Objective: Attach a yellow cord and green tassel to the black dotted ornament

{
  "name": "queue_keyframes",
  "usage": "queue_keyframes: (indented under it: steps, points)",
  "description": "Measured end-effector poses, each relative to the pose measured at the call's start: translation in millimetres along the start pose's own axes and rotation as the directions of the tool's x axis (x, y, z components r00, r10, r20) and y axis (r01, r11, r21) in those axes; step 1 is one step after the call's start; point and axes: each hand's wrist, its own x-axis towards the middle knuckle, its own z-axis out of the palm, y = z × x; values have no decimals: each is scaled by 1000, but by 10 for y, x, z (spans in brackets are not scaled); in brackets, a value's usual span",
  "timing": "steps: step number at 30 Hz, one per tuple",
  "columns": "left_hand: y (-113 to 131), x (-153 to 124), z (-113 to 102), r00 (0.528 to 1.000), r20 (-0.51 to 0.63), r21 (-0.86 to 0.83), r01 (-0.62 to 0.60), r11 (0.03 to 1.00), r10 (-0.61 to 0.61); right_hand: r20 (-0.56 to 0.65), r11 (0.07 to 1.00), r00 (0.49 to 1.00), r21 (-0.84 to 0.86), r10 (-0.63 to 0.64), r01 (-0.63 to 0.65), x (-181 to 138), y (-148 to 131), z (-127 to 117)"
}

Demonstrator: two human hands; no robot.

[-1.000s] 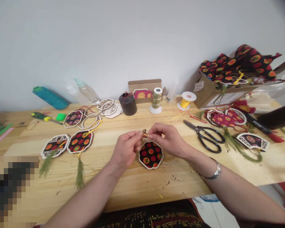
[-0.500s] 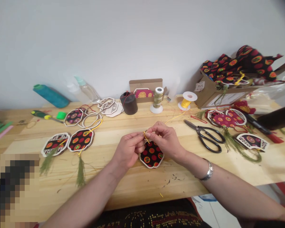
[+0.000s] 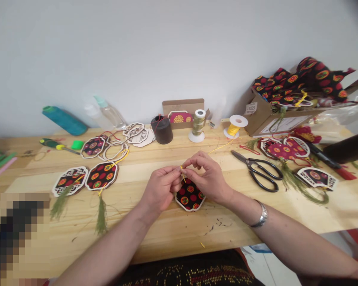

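Both forearms reach in over the front edge of the pale wooden table [image 3: 167,242], wrists angled inward so the hands almost meet. The left hand [image 3: 163,186] pinches a thin yellow cord [image 3: 183,176] between thumb and forefinger, its other fingers curled under; the right hand [image 3: 207,176] nips the same cord at thumb and index fingertips, its remaining fingers bent. Just below the fingertips, a scalloped ornament of black, red-flowered fabric with a white rim [image 3: 191,196] lies on the wood, its top partly covered by the hands. Wood grain shows between it and the front edge, where dark scraps [image 3: 214,226] lie scattered. Black-handled metal scissors [image 3: 258,171] bound the right side, near the right wrist; two tasselled ornaments [image 3: 101,176] lie well to the left. Behind stand a black cylindrical spool [image 3: 162,130], an olive thread spool [image 3: 198,125] and a white-flanged yellow spool [image 3: 234,129], backed by the grey wall [image 3: 167,51].
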Motion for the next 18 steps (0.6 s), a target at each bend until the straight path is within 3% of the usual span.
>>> queue_keyframes:
  steps: [6,11,14,16,18]
  points:
    - [2,-11,21,1000,-9,52,-16,998,17,60,998,998,52,-21,17,10,18,-15]
    - [3,-12,25,999,-30,56,-10,998,12,22,996,999,82,-24,22,5,18,-26]
    - [14,1,3,999,-41,32,-26,999,27,24,978,1000,209,-21,15,20,-11,-85]
    - [28,13,-20,999,-39,2,-33,999,33,100,902,995,429,13,-55,39,-54,-144]
    - [46,18,-40,998,-52,-30,-27,999,26,262,719,965,664,30,-203,56,-116,-202]
